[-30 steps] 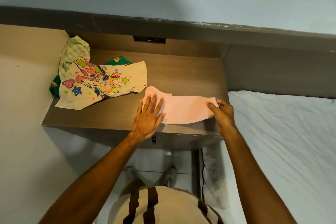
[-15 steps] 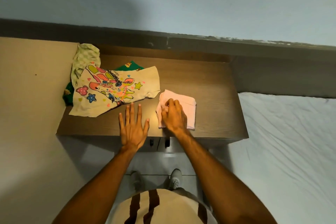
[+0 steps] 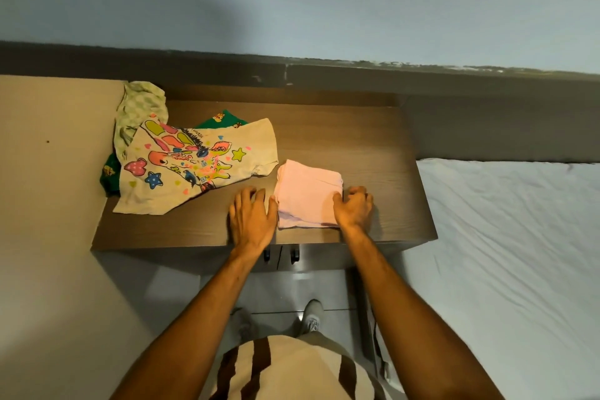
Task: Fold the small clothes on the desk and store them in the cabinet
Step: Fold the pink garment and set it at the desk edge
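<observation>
Hands flank a folded pink garment that lies as a small, roughly square bundle near the front edge of the brown wooden desk. The left hand lies palm down on the bare wood just beside the bundle's left edge, its fingers straight and slightly spread, the tips pointing away from the person; its outer side looks to be touching the cloth, though whether it presses against it cannot be told. The right hand sits at the bundle's right edge with its fingers curled inward, knuckles raised, the fingertips bent toward the fold; the curl hides the tips, so it is not clear whether they pinch the fabric or merely rest against it. To the left on the same desk, a cream shirt printed with bright shapes, hearts and stars lies spread out and unfolded, its right sleeve close to the pink bundle without covering it. Under that shirt a green garment shows at the far side and again at the left edge, and a pale checked piece is bunched in the back left corner against a tan side panel. Below the desk's front edge, two dark cabinet handles are visible between the forearms. A bed with a white wrinkled sheet stands to the right of the desk.
</observation>
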